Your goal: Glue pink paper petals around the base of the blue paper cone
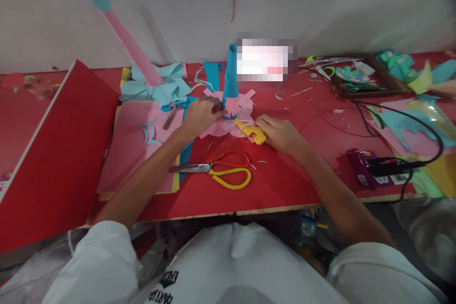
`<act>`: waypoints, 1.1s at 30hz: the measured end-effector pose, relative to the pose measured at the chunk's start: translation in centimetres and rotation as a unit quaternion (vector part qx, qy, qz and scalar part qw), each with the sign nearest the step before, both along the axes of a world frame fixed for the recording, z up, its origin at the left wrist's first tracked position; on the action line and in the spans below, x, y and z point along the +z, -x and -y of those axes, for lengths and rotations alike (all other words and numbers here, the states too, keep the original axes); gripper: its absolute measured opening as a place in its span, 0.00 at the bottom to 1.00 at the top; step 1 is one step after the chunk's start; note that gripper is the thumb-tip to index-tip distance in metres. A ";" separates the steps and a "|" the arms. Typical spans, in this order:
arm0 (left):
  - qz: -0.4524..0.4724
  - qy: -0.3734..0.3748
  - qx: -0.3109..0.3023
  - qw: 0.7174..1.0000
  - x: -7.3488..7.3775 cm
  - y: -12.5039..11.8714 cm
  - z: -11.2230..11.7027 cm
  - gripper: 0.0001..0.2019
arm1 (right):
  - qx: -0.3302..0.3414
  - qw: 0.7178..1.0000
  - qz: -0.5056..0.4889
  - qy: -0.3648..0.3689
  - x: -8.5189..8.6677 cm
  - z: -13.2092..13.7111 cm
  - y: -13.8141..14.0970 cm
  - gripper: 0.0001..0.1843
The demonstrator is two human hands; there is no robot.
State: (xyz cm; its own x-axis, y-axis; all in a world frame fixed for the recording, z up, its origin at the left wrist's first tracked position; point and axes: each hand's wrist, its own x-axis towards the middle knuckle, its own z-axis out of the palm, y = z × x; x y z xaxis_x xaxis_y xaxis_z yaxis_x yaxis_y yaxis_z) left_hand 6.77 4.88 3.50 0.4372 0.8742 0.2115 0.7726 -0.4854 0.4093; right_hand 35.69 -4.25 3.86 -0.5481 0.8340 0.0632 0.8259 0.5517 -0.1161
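My left hand [204, 113] is closed, its fingertips pinching at the base of an upright rolled blue paper tube [231, 73]. The tube stands on a pink paper cut-out [219, 128] with a scalloped edge and strips. Against the cut-out's right side rests my right hand [280, 134], fingers bent. Its fingertips touch a yellow tube-like object [254, 133], which has thin pink strips across it; what the fingers grip is hidden. Scissors [210, 168] with one red and one yellow handle lie in front of the hands, blades pointing left.
Left are stacked pink sheets [124, 147], light blue paper scraps [156, 88], a tall pink paper cone [131, 47] and a standing red board [57, 152]. Right are a purple box [370, 168] with a black cable, a dark tray [366, 85] of cut-outs and more paper [402, 118].
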 end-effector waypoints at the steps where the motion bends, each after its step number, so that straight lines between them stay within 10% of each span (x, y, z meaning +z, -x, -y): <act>1: 0.000 0.000 0.000 1.000 0.0 0.0 0.0 0.11 | -0.007 1.000 0.016 0.000 0.1 -0.1 0.3 0.10; 33: 0.016 0.011 0.000 1.000 0.3 0.0 0.2 0.10 | -0.085 0.992 0.093 0.014 0.8 0.3 1.8 0.14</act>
State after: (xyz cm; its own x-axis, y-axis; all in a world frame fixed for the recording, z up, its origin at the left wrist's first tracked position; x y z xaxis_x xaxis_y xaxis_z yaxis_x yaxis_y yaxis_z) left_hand 6.74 4.72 3.80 0.4307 0.8788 0.2056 0.7589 -0.4759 0.4444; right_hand 33.92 -4.57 4.66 -0.3991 0.9155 -0.0497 0.9155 0.4009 0.0329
